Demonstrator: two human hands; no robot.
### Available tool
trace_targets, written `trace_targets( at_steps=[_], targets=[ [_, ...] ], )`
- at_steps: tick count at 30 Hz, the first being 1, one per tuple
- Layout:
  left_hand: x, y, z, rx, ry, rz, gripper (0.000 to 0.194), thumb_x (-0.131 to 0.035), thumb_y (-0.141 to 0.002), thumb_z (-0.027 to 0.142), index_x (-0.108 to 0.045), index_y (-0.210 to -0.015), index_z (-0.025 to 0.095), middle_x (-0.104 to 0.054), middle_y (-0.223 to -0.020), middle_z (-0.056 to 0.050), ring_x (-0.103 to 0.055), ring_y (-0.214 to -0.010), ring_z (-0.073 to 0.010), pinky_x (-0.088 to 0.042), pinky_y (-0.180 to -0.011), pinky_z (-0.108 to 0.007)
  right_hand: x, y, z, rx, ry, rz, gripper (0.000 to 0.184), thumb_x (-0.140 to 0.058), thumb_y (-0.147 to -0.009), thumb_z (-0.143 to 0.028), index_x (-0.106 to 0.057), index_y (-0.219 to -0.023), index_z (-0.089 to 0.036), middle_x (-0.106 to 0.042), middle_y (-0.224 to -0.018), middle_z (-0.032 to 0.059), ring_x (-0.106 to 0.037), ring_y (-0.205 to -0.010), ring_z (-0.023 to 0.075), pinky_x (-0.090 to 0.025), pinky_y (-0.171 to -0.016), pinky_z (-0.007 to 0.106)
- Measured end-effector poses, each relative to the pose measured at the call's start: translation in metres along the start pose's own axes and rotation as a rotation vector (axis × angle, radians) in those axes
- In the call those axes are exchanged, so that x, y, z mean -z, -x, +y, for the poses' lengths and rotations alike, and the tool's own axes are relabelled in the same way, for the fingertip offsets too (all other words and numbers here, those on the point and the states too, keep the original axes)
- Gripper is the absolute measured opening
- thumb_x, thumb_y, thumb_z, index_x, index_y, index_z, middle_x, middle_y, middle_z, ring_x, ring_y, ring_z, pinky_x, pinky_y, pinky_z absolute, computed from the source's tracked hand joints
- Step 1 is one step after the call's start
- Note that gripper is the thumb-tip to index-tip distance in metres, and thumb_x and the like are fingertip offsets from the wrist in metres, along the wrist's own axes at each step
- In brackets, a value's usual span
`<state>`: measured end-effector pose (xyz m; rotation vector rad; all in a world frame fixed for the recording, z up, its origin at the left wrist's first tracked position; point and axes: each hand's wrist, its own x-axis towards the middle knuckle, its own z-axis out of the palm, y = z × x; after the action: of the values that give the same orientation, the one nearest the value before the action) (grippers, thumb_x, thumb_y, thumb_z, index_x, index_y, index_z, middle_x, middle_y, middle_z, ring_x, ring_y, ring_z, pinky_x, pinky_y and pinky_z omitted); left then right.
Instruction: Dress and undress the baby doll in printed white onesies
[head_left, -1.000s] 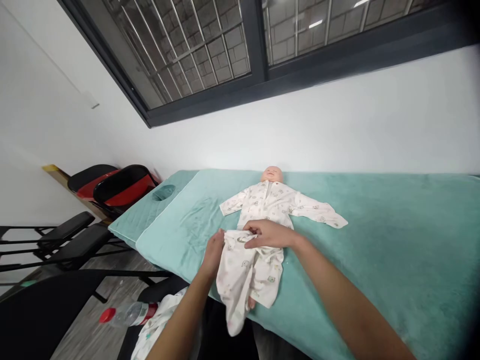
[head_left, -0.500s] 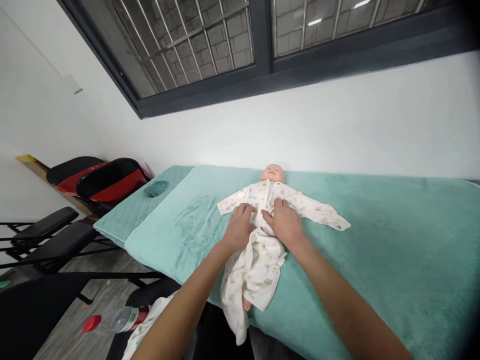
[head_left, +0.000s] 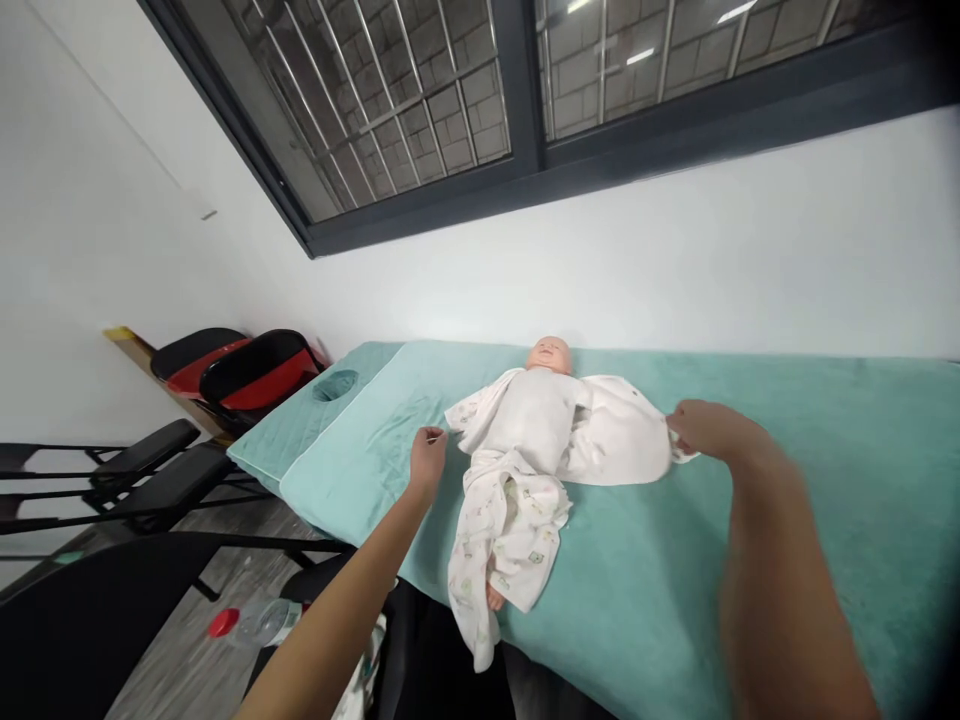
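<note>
A baby doll (head_left: 550, 354) lies on its back with its head toward the wall. Its printed baby shirt (head_left: 621, 440) is spread apart at the front, baring a plain white layer (head_left: 529, 420) over the chest. At the shirt's far right edge, my right hand (head_left: 705, 430) is closed on the cloth. My left hand (head_left: 428, 462) is pinched just beside the sleeve on the left; a thin white bit shows at its fingertips, too small to name. Printed baby pants (head_left: 510, 540) cover the doll's legs and hang over the bed's near edge, with one foot (head_left: 495, 597) showing.
A green padded bed (head_left: 825, 500) with a face hole (head_left: 335, 385) at its left end stands against the wall under a barred window (head_left: 420, 100). Black and red chairs (head_left: 262, 375) are at the left. A red-capped bottle (head_left: 262, 622) lies low at the left.
Both hands moved from the pants' waist up to the shirt front, then apart to either side. The shirt front, closed before, is now spread, its right flap drawn out to the right.
</note>
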<state>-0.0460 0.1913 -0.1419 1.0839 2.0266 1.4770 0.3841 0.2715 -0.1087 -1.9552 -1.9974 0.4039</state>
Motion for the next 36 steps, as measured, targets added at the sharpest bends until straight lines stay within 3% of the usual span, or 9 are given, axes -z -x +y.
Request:
trace_targets(
  at_steps=[3,7,10,13,16,22,25,30,36],
  targets=[
    [0.003,0.016,0.002,-0.131,-0.034,-0.195,0.026,-0.066,-0.071,0.033,-0.064,-0.094,0.02,-0.064,-0.102,-0.005,-0.058,-0.094,-0.0187,-0.048,-0.081,-0.03,0.003,0.011,-0.009,-0.015,0.015,-0.116,0.026,-0.055,-0.087,-0.042,-0.064,-0.08,-0.019,-0.068,-0.087,0.0138,-0.061,-0.072,0.0218,-0.037,-0.063,0.032],
    [0.005,0.026,0.013,-0.263,-0.054,-0.698,0.026,-0.068,-0.076,0.039,-0.067,-0.095,0.021,-0.061,-0.128,-0.009,-0.057,-0.115,-0.0236,-0.048,-0.094,-0.035,-0.019,0.032,-0.089,0.449,-0.174,-0.024,0.023,-0.046,-0.094,-0.031,-0.066,-0.09,-0.021,-0.07,-0.093,0.0077,-0.061,-0.08,0.0189,-0.034,-0.065,0.028],
    [0.008,0.022,0.02,-0.324,-0.095,-0.809,0.02,-0.069,-0.078,0.04,-0.065,-0.083,0.021,-0.047,-0.148,-0.009,-0.046,-0.133,-0.0274,-0.042,-0.105,-0.038,-0.049,0.046,-0.144,0.671,-0.166,-0.11,0.023,-0.055,-0.092,-0.034,-0.067,-0.079,-0.019,-0.069,-0.088,0.0072,-0.06,-0.078,0.0192,-0.033,-0.064,0.029],
    [0.004,0.019,0.021,-0.426,-0.152,-0.802,0.019,-0.062,-0.084,0.04,-0.061,-0.081,0.021,-0.047,-0.148,-0.01,-0.046,-0.134,-0.0277,-0.04,-0.106,-0.039,-0.073,0.058,-0.167,0.85,-0.124,-0.137,0.022,-0.06,-0.09,-0.033,-0.069,-0.078,-0.017,-0.068,-0.087,0.0108,-0.06,-0.088,0.025,-0.035,-0.072,0.032],
    [-0.009,0.022,0.015,-0.51,-0.171,-0.624,0.02,-0.051,-0.091,0.04,-0.058,-0.093,0.022,-0.061,-0.13,-0.012,-0.058,-0.115,-0.0242,-0.044,-0.096,-0.037,-0.083,0.066,-0.171,0.938,-0.161,-0.216,0.03,-0.066,-0.084,-0.046,-0.068,-0.075,-0.018,-0.067,-0.081,0.0098,-0.059,-0.084,0.0263,-0.036,-0.074,0.035],
    [-0.023,0.034,-0.005,-0.396,-0.126,-0.23,0.02,-0.042,-0.095,0.04,-0.048,-0.099,0.022,-0.058,-0.08,-0.001,-0.052,-0.07,-0.0161,-0.041,-0.068,-0.029,-0.08,0.054,-0.159,0.677,-0.452,-0.25,0.012,-0.058,-0.083,-0.033,-0.056,-0.086,-0.021,-0.06,-0.076,-0.0006,-0.053,-0.069,0.0161,-0.031,-0.059,0.027],
    [-0.015,0.038,-0.004,-0.362,-0.118,-0.349,0.02,-0.047,-0.093,0.042,-0.05,-0.093,0.022,-0.053,-0.074,0.002,-0.047,-0.068,-0.0146,-0.039,-0.067,-0.027,-0.072,0.035,-0.138,0.585,-0.504,-0.222,0.018,-0.06,-0.081,-0.036,-0.05,-0.079,-0.021,-0.054,-0.071,-0.004,-0.048,-0.067,0.0136,-0.029,-0.058,0.024],
    [-0.003,0.039,0.015,-0.402,-0.134,-0.596,0.026,-0.053,-0.09,0.043,-0.062,-0.083,0.02,-0.061,-0.08,-0.001,-0.052,-0.076,-0.0157,-0.041,-0.073,-0.027,-0.07,0.024,-0.122,0.384,-0.303,0.108,0.01,-0.057,-0.083,-0.031,-0.052,-0.084,-0.023,-0.058,-0.073,-0.0023,-0.052,-0.069,0.0165,-0.029,-0.061,0.026],
    [-0.024,0.037,0.054,-0.43,-0.146,-0.672,0.027,-0.056,-0.088,0.043,-0.07,-0.087,0.02,-0.067,-0.082,-0.002,-0.056,-0.075,-0.0169,-0.042,-0.069,-0.028,-0.083,0.038,-0.142,0.625,-0.248,0.367,0.012,-0.054,-0.082,-0.015,-0.056,-0.093,-0.02,-0.064,-0.114,0.0108,-0.055,-0.107,0.0255,-0.04,-0.092,0.035]
  ],
)
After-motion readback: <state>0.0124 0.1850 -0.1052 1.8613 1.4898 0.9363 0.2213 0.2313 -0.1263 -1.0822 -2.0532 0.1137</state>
